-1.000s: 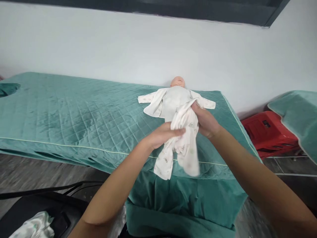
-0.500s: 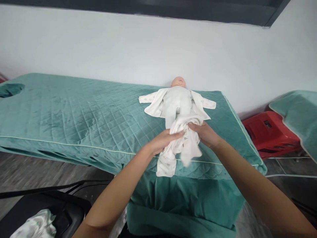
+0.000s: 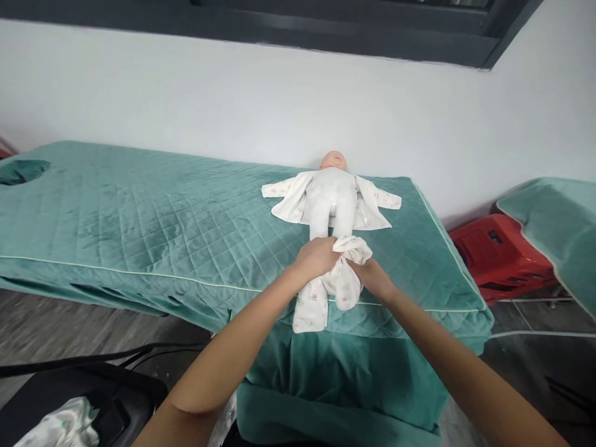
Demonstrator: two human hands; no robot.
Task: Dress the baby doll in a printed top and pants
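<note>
Centre frame: patterned garment (image 3: pixel 311 308), bunched near doll (image 3: pixel 333 187); left hand (image 3: pixel 317 256), right hand (image 3: pixel 372 277) curled closed on it, grip detail unclear. I judge: gathering step; next needs steady hold.

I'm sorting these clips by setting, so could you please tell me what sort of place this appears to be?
Perhaps a massage or baby-care training room: the quilted bed has a likely face hole near one end, and a doll lies on it in an open jacket.
</note>
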